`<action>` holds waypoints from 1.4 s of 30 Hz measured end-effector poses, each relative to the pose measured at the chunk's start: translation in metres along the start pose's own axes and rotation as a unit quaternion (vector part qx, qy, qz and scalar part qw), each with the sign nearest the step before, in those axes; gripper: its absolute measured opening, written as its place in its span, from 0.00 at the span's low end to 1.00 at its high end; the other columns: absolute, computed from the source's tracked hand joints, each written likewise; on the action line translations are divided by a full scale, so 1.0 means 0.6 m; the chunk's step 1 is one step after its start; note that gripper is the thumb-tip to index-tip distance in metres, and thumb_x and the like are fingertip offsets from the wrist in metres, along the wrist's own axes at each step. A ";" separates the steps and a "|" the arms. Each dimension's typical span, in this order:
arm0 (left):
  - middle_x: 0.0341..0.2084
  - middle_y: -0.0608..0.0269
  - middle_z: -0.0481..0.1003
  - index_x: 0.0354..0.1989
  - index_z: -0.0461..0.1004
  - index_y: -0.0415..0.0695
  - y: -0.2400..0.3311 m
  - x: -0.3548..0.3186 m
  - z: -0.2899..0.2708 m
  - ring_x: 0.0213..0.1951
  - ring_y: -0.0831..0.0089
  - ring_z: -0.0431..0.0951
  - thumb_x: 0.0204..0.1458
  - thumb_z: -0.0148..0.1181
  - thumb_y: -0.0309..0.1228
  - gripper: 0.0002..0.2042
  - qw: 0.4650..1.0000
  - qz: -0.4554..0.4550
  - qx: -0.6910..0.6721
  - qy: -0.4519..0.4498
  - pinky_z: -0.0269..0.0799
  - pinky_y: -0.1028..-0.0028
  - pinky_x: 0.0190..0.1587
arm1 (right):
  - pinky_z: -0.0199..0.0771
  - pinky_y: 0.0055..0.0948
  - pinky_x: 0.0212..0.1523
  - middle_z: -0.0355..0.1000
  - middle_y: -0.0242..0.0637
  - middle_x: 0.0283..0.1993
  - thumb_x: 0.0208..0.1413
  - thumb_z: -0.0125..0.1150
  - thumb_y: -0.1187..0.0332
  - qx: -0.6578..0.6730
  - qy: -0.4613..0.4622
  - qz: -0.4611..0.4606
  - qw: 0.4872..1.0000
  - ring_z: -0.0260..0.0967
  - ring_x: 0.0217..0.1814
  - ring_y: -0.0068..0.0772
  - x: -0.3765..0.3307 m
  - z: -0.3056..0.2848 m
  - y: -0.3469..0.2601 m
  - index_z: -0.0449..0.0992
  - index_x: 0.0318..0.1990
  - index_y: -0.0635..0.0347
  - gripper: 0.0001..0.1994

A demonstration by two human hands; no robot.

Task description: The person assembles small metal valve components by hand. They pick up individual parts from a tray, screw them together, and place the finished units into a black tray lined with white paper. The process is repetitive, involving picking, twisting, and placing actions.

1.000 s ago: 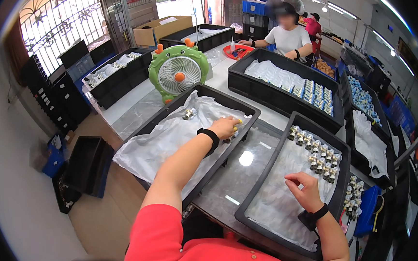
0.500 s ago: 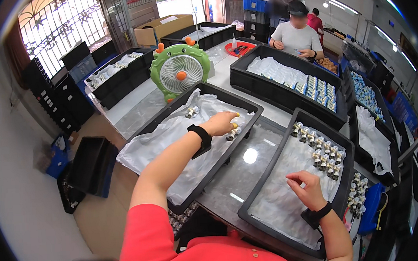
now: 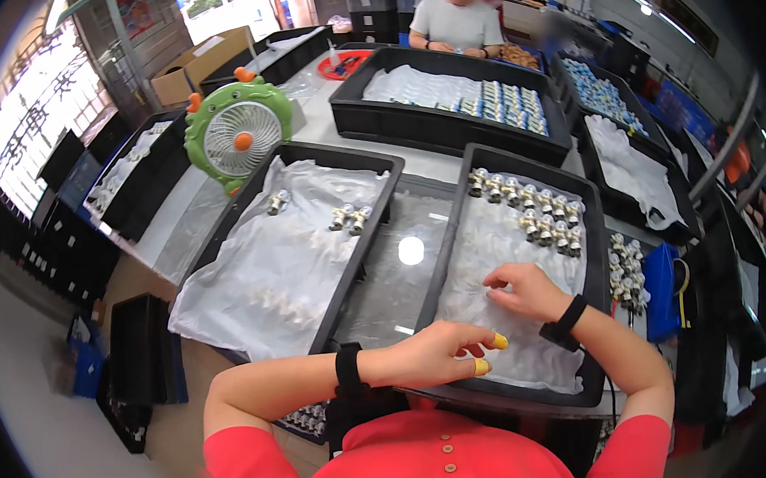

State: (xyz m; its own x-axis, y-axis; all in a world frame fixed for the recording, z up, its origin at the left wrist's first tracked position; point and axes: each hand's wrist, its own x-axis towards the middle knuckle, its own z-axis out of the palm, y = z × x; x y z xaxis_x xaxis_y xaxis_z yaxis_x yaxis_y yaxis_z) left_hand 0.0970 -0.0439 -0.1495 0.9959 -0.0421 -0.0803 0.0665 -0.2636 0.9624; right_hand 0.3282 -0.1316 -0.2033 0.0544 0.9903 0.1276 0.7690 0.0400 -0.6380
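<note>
My left hand (image 3: 440,352), with yellow finger covers on two fingertips, hovers by the near left corner of the right black tray (image 3: 590,251). Its fingers are apart, and nothing shows between them. Over the white plastic liner (image 3: 472,299) in that tray is my right hand (image 3: 533,292), with a gap between its bent fingers and thumb. Small fittings with brass-coloured, clear and black parts (image 3: 546,219) stand in rows at the tray's far end. In the left black tray (image 3: 377,159), three similar fittings (image 3: 350,216) rest on a white liner.
A green animal-shaped fan (image 3: 241,135) stands behind the left tray. Beyond is a large black tray (image 3: 446,128) with rows of blue-and-white parts. A co-worker (image 3: 457,22) sits at the far side. More fittings (image 3: 625,275) and a blue bin (image 3: 662,290) lie at the right.
My left hand has left the fittings in the left tray and come back toward me, to the right tray's near corner. The view has shifted; my right hand remains over the right tray.
</note>
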 end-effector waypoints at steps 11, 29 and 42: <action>0.41 0.65 0.72 0.49 0.68 0.42 -0.007 -0.001 0.014 0.38 0.79 0.72 0.56 0.52 0.27 0.13 0.892 -0.124 -0.404 0.161 0.68 0.81 0.42 | 0.52 0.55 0.60 0.59 0.46 0.59 0.36 0.61 0.70 -0.266 0.005 0.216 0.939 0.58 0.62 0.51 0.069 -0.090 0.174 0.64 0.57 0.55 0.33; 0.51 0.59 0.67 0.60 0.56 0.45 -0.042 0.037 -0.022 0.51 0.69 0.71 0.59 0.50 0.30 0.21 0.822 -0.058 -0.510 0.245 0.67 0.72 0.52 | 0.64 0.27 0.55 0.70 0.36 0.48 0.47 0.65 0.72 0.308 0.088 0.075 0.944 0.67 0.53 0.27 0.019 -0.030 -0.072 0.68 0.51 0.61 0.22; 0.52 0.60 0.67 0.63 0.53 0.45 -0.055 0.032 -0.024 0.53 0.71 0.70 0.60 0.49 0.28 0.23 0.860 -0.035 -0.486 0.150 0.68 0.66 0.54 | 0.66 0.31 0.54 0.70 0.41 0.51 0.48 0.65 0.69 0.201 0.046 -0.020 0.978 0.68 0.55 0.38 -0.003 0.006 -0.100 0.66 0.55 0.60 0.25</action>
State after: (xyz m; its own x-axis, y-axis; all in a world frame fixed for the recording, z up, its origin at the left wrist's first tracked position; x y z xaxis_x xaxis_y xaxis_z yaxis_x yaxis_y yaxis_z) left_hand 0.1146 -0.0218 -0.1792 0.9487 0.2311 -0.2159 0.0007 0.6811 0.7322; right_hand 0.2798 -0.1354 -0.1682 0.1006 0.9715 0.2146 0.4598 0.1459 -0.8760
